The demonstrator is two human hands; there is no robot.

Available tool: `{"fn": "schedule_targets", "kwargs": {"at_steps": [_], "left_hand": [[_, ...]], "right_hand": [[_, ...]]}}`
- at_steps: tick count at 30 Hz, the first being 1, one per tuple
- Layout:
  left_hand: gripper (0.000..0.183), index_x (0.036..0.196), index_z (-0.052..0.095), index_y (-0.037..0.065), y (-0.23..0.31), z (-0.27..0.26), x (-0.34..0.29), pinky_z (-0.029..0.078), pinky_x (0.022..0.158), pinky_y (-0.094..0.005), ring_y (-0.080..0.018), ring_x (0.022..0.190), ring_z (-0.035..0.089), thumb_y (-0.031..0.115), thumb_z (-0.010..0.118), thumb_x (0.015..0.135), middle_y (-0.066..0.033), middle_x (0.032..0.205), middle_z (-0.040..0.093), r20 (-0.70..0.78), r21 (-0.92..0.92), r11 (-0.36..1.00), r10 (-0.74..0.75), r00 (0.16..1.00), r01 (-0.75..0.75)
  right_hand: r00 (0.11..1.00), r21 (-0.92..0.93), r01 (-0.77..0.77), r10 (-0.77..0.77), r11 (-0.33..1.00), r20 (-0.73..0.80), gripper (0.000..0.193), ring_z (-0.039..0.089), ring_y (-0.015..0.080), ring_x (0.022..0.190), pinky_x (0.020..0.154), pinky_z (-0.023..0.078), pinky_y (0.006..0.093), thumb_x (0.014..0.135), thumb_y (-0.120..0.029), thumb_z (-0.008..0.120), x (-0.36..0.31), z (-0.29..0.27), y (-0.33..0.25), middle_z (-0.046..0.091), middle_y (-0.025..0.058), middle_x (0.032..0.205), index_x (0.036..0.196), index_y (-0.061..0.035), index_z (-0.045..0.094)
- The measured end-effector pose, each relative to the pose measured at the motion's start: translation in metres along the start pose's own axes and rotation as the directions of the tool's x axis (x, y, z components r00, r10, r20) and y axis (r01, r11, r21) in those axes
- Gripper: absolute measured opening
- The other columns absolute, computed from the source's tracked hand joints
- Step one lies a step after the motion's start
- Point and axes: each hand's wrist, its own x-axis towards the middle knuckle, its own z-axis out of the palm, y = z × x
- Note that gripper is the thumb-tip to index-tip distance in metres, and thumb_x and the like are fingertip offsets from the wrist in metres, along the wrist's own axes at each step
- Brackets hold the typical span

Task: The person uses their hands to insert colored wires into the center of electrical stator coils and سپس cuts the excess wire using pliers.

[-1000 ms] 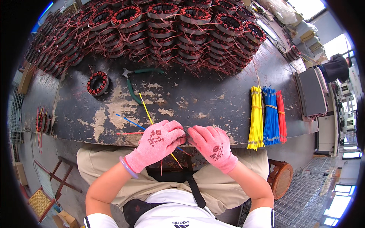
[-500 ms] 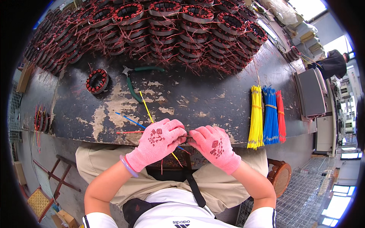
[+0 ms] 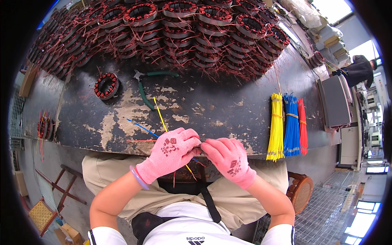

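Both hands wear pink gloves and meet at the table's near edge, above the lap. My left hand (image 3: 173, 151) is closed around a yellow wire (image 3: 160, 116), a blue wire (image 3: 141, 127) and a red wire (image 3: 141, 141), whose far ends fan out over the tabletop. Below that hand, other wire ends stick out toward the lap. Touching its fingertips, my right hand (image 3: 229, 160) is closed in a pinch; a small dark bit shows between the two hands, too hidden to name.
Stacks of wound stator rings (image 3: 175, 32) fill the table's far side. One stator (image 3: 106, 86) sits alone near green-handled pliers (image 3: 143, 92). Bundles of yellow wires (image 3: 276, 126), blue wires (image 3: 291, 126) and red wires (image 3: 302, 126) lie at right. Another stator (image 3: 45, 126) sits at the left edge.
My right hand has turned, its fingers now reaching over toward the left fingertips and its wrist slightly lower. My left hand keeps hold of the wires, almost unmoved.
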Motion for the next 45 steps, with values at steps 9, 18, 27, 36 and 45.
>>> {"fn": "schedule_targets", "kwargs": {"at_steps": [9,18,27,36,45], "left_hand": [[0.016,0.097,0.066,0.007,-0.001,-0.001,-0.001,0.056,0.076,-0.0404,-0.028,0.091,0.065,0.019,0.073,0.088,-0.0061,0.103,0.065,0.017,0.043,0.999,0.01,1.0,-0.011],[0.07,0.138,0.059,0.01,0.006,-0.095,-0.01,0.035,0.12,-0.0486,-0.0352,0.136,0.051,0.028,0.084,0.075,-0.0128,0.146,0.056,0.23,0.209,0.976,0.011,0.973,-0.061],[0.089,0.143,0.053,0.009,-0.012,-0.051,-0.03,0.029,0.124,-0.051,-0.0356,0.135,0.049,0.044,0.086,0.069,-0.0156,0.143,0.053,0.199,0.338,0.939,-0.002,0.98,-0.066],[0.088,0.141,0.054,0.007,-0.011,-0.049,-0.055,0.029,0.123,-0.0534,-0.0346,0.133,0.049,0.05,0.083,0.07,-0.0181,0.14,0.052,0.013,0.384,0.909,-0.18,0.984,0.161],[0.088,0.14,0.055,0.007,-0.03,-0.075,-0.083,0.03,0.123,-0.0525,-0.0333,0.135,0.049,0.049,0.084,0.069,-0.016,0.141,0.053,-0.052,0.409,0.892,-0.188,0.981,0.193]], "right_hand": [[0.996,-0.001,0.067,-0.067,0.998,0.058,0.038,0.06,0.0194,0.08,0.07,0.049,0.0356,0.079,-0.015,0.069,-0.007,0.014,0.011,0.061,-0.0014,0.09,0.117,-0.0181,0.07],[0.977,-0.091,0.169,-0.155,0.981,0.146,0.043,0.06,0.0172,0.082,0.071,0.05,0.035,0.081,-0.016,0.07,0.002,0.015,0.029,0.061,-0.004,0.091,0.123,-0.0264,0.072],[0.976,0.163,-0.122,0.088,0.979,0.202,0.036,0.066,0.0317,0.097,0.085,0.053,0.0445,0.089,-0.027,0.071,0.048,-0.014,0.031,0.07,0.0096,0.105,0.121,-0.0093,0.069],[0.946,-0.358,-0.136,0.228,0.924,0.23,0.094,0.048,0.0354,0.128,0.104,0.039,0.0453,0.077,-0.07,0.069,0.201,0.109,-0.002,0.054,0.0197,0.134,0.132,0.0048,0.055],[0.847,-0.462,-0.201,0.39,0.864,0.361,0.078,0.057,0.0324,0.116,0.098,0.045,0.0432,0.075,-0.067,0.07,0.228,0.106,-0.017,0.063,0.017,0.12,0.117,-0.0004,0.067]]}}
